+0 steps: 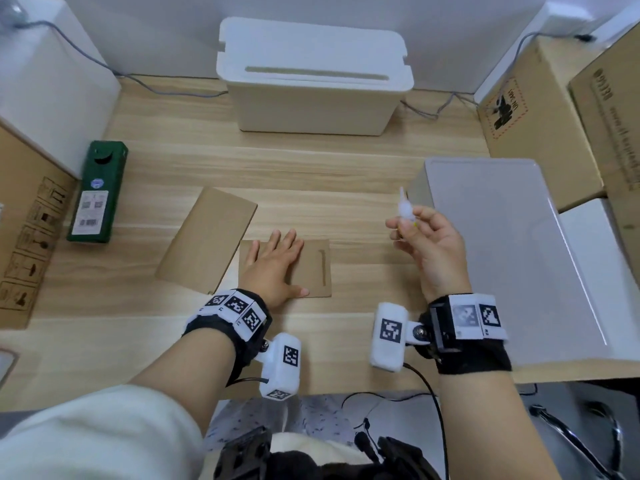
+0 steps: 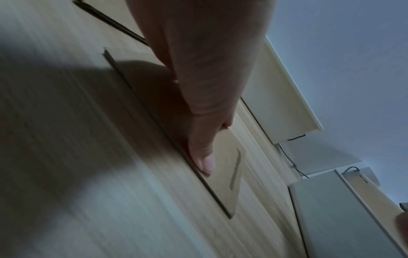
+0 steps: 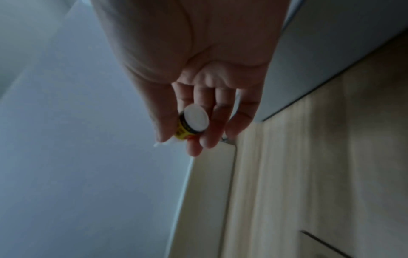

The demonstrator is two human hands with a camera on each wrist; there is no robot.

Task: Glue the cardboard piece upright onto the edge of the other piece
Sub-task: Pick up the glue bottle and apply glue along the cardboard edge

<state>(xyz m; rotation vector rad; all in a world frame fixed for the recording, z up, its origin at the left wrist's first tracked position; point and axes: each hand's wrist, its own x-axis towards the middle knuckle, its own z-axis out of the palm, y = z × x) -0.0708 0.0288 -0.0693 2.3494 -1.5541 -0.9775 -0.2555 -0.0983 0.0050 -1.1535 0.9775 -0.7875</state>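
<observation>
Two brown cardboard pieces lie flat on the wooden table (image 1: 363, 174). My left hand (image 1: 275, 261) presses flat, fingers straight, on the smaller cardboard piece (image 1: 317, 268), which bears a dark glue line (image 1: 323, 266) near its right edge. In the left wrist view the thumb (image 2: 204, 157) rests on this cardboard piece (image 2: 234, 197) near its edge. The larger cardboard piece (image 1: 207, 242) lies to the left, partly overlapping the smaller one. My right hand (image 1: 420, 233) is raised to the right and holds a small glue bottle (image 1: 405, 207), nozzle up. Its white base (image 3: 196, 120) faces the right wrist camera.
A white slotted box (image 1: 313, 77) stands at the back. A grey case (image 1: 502, 251) lies at the right beside cardboard cartons (image 1: 554, 109). A green box (image 1: 98, 194) and another carton (image 1: 24, 244) are at the left. Cables run along the back.
</observation>
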